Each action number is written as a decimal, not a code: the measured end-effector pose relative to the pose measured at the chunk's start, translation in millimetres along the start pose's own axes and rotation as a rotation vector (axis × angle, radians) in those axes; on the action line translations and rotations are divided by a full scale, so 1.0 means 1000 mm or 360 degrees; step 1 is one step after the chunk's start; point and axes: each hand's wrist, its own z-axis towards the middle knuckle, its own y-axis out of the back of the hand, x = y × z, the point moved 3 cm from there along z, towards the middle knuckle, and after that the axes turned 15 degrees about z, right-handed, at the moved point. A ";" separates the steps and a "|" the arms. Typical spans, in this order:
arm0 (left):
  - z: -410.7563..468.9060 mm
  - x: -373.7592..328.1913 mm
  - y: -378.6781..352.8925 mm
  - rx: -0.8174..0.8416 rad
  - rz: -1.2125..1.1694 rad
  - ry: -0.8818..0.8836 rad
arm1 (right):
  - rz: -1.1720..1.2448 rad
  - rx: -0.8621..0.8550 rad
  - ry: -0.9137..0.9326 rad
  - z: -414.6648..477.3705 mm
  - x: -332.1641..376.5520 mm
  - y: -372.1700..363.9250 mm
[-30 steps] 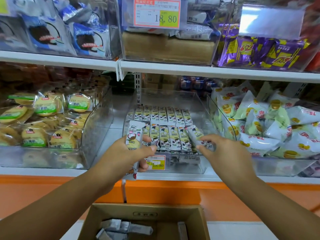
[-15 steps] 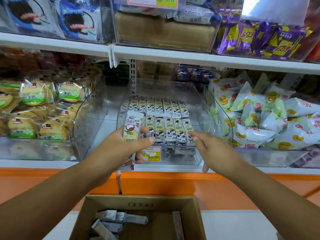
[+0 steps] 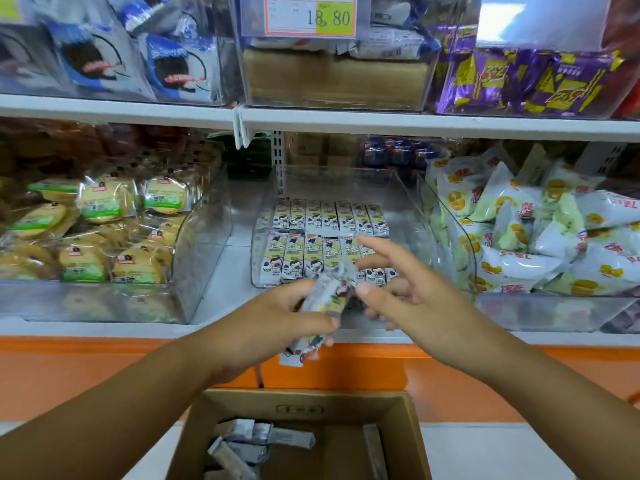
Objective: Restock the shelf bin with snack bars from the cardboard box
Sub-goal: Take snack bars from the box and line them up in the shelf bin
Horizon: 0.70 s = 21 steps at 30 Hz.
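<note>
Head view: the right hand, fingers spread and empty, has been drawn back from the clear plastic shelf bin to the white-wrapped snack bars gripped by the left hand; another placement seems next.

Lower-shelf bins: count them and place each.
3: left bin of round cakes, middle bin of snack bars, right bin of white packets. Others may lie beyond the frame.

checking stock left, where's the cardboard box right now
Head view, bottom centre: the cardboard box stands open below the orange shelf base, a few snack bars inside.
</note>
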 end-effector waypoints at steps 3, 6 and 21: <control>-0.002 -0.003 -0.002 0.0002 0.0122 -0.0018 | 0.0251 0.0196 0.0023 0.001 0.001 -0.012; -0.004 -0.001 0.000 -0.0022 0.0069 0.0004 | 0.0349 0.0132 0.0049 0.006 0.005 -0.016; -0.005 0.017 0.036 -0.0652 -0.0376 -0.0006 | 0.0305 -0.0005 -0.0012 0.021 -0.014 -0.009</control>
